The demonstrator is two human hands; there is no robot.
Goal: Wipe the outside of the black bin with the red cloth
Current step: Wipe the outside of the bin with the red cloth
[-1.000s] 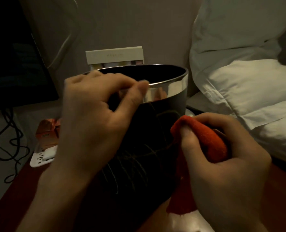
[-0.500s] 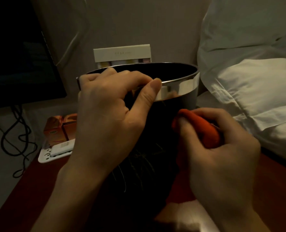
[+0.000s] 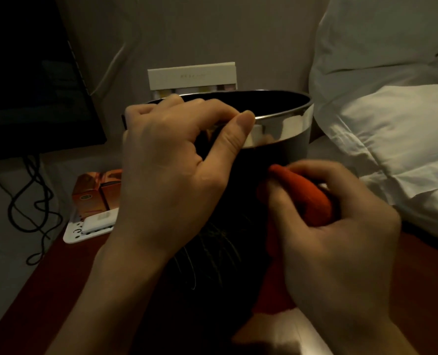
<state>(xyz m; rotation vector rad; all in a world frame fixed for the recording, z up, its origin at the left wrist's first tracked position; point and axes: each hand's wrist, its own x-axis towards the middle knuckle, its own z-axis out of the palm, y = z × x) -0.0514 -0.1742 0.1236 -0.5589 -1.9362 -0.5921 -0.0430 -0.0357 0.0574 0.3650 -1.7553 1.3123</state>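
No text can be read anywhere — the pale box [image 3: 191, 76] at the far side bears a faint printed line too small to make out, and the orange carton [image 3: 94, 193] at left shows only a blurred emblem.

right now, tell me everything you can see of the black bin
The bin is round, with a dark wall under a shiny metal band at the rim and an open, dark inside. Fine pale scratches mark its near wall. It leans toward the camera, on or just above a reddish tabletop, bed pillows to its right. The left hand grips the rim, fingers inside, thumb on the band. The right hand presses a red cloth against its right side.
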